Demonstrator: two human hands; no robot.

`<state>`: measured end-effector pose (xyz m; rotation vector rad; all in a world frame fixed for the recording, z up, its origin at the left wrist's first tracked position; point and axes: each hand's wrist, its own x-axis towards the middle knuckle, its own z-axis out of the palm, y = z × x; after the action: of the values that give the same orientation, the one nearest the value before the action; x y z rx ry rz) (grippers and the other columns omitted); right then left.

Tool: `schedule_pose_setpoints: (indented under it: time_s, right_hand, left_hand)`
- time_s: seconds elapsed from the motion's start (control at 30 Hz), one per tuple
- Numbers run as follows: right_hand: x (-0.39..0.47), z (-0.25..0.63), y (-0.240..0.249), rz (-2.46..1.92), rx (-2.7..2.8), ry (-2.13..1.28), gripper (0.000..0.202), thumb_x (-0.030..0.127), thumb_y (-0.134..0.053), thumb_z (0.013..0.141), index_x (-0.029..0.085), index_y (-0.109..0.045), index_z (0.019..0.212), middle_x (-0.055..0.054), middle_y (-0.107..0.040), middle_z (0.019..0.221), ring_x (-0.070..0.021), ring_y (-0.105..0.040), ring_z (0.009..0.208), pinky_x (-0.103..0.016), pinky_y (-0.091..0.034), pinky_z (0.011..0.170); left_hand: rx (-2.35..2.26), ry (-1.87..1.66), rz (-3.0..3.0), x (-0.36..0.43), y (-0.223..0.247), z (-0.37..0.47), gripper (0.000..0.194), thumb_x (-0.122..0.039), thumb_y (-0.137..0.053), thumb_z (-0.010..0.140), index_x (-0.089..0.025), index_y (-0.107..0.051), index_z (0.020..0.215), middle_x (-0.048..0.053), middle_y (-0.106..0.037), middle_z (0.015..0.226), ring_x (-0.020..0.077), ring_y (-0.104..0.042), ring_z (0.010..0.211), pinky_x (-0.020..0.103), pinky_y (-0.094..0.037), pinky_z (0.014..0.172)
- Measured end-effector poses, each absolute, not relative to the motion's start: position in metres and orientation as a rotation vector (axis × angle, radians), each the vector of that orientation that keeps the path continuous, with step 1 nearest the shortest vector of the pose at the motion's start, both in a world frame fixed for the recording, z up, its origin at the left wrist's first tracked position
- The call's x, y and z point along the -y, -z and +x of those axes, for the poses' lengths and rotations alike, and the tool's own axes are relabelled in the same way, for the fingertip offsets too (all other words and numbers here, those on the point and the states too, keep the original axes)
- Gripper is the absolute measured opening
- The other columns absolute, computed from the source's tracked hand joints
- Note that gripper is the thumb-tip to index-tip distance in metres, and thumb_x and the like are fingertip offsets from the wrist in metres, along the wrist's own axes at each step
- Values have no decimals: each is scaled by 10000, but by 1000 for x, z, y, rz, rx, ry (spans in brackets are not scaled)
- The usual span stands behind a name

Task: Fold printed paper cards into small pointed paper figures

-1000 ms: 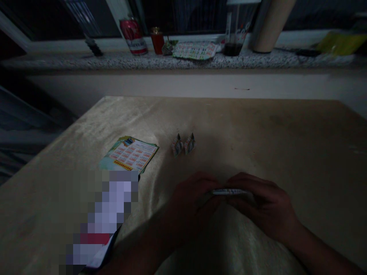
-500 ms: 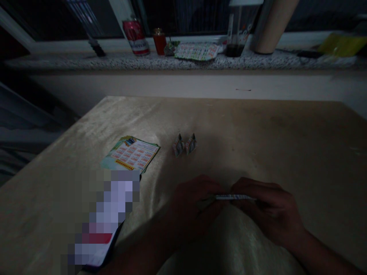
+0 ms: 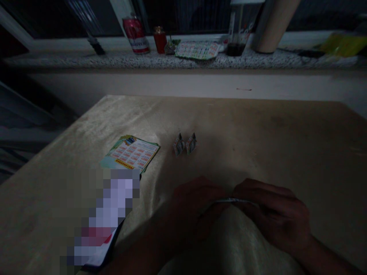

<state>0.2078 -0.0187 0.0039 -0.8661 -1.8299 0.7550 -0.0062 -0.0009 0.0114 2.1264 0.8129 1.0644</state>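
Observation:
Both of my hands meet low over the beige table (image 3: 258, 130) and pinch a small folded paper piece (image 3: 229, 200) between them. My left hand (image 3: 195, 210) grips its left end, my right hand (image 3: 272, 214) its right end; only the paper's thin pale edge shows. Two tiny folded paper figures (image 3: 185, 144) stand upright side by side on the table beyond my hands. A stack of printed colourful sheets (image 3: 130, 153) lies flat to the left of them.
A flat object, pixelated over, (image 3: 106, 217) lies at the near left. On the stone windowsill (image 3: 86, 61) behind stand a red can (image 3: 136, 34), a small red jar (image 3: 159, 39), a printed sheet (image 3: 197, 49), a dark cup (image 3: 236, 42) and a beige cylinder (image 3: 272, 26).
My hands have slid a little toward me with the folded paper, and the fingers have shifted along its edge. Everything on the table has stayed put.

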Motion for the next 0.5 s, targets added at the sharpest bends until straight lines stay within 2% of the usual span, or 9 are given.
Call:
schedule_pose_setpoints:
  time_s: [0.23, 0.5]
  right_hand:
    - [21, 205, -7, -834, 1840, -735, 322, 28, -676, 874, 247, -764, 1092, -60, -746, 818, -197, -711, 681, -306, -573, 551]
    - [19, 206, -6, -829, 1840, -800, 329, 58, -689, 890, 262, -778, 1133, -29, -690, 693, -190, -687, 631, -300, -534, 505]
  left_hand:
    - [-768, -1118, 2072, 4, -8, -8, 85, -104, -670, 920, -146, -706, 983, 40, -728, 840, 124, -675, 738, 213, -522, 694]
    - [-745, -1058, 2043, 4, -8, -8, 114, -97, -650, 918, -160, -682, 1008, 36, -705, 877, 128, -671, 794, 220, -526, 731]
